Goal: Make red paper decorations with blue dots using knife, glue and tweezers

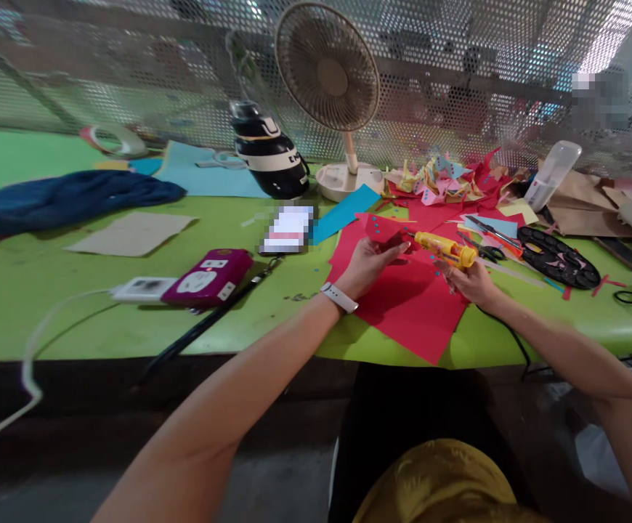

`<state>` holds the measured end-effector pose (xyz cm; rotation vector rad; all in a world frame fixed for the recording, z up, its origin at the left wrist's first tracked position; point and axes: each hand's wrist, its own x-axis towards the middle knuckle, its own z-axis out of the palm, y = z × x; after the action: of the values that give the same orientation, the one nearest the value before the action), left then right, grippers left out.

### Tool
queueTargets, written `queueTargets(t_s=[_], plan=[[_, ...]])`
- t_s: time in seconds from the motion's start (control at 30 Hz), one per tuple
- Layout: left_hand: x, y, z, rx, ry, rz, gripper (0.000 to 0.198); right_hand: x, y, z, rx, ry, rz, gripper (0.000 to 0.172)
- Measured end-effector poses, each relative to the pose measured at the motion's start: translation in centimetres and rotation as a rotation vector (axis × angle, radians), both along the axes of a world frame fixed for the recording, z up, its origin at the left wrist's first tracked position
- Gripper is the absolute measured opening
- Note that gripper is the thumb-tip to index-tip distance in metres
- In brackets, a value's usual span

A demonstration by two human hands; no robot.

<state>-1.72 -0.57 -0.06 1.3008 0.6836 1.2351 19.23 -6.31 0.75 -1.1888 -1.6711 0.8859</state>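
Note:
My left hand [369,266], with a white band on its wrist, pinches a red piece of paper [380,228] dotted with small blue spots. My right hand [471,282] is closed around a yellow glue gun [447,249], its nozzle pointing left toward the red piece. A dark cord runs down from under that hand to the table edge. Beneath both hands lies a larger red paper sheet [408,319], one corner at the table's front edge. My left fingers partly hide the edge of the held paper.
Behind stand a fan [327,73] and a black bottle [272,156]. Folded paper shapes [447,178], scissors [493,251] and a black palette [558,258] lie to the right. A phone [288,229], purple power socket [207,277] and blue cloth [76,197] lie left.

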Motion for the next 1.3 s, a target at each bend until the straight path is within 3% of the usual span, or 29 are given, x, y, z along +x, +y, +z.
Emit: queueTargets(t_s=[0.83, 1.03, 1.17, 1.3], plan=[[0.1, 0.0, 0.1, 0.000, 0.029, 0.042, 0.047, 0.2, -0.1, 0.1, 0.005, -0.051, -0.014, 0.046], [0.4, 0.3, -0.2, 0.123, 0.106, 0.174, 0.048, 0.7, 0.3, -0.9, -0.002, -0.087, -0.036, 0.046], [0.5, 0.6, -0.6, 0.209, 0.162, 0.263, 0.046, 0.5, 0.0, -0.6, 0.019, -0.144, -0.032, 0.046], [0.3, 0.9, -0.6, 0.217, 0.149, 0.299, 0.042, 0.5, -0.1, 0.4, 0.204, -0.316, -0.127, 0.042]])
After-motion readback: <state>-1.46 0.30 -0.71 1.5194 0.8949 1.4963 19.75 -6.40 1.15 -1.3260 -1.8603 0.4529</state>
